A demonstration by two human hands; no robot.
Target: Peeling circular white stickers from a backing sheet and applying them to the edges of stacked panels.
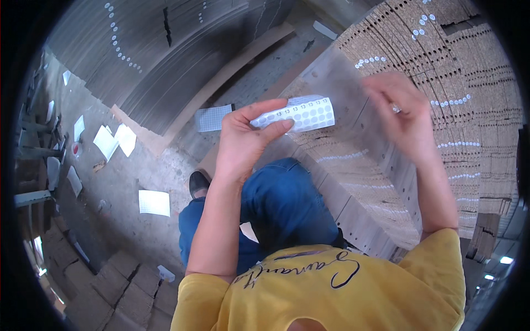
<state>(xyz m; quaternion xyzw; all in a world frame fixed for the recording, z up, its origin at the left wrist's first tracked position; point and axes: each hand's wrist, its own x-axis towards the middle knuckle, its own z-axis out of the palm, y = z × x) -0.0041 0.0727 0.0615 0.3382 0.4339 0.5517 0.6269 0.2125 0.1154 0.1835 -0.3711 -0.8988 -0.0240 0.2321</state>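
Observation:
My left hand is closed on a folded white sheet of round stickers, the thumb on its face and the fingers behind. Rows of grey dots cover the sheet, with printed marks along its upper part. To the right, my right hand is raised over the stacked chipboard panels, its fingers bent together and smeared by motion. A small whitish round sticker shows at its fingertips. Lines of white round stickers run across the drilled panel edges.
A tall stack of grey panels stands at the upper left. Used sticker sheets and paper scraps lie on the concrete floor. Another sheet lies beyond my left hand. Brown stacks fill the lower left.

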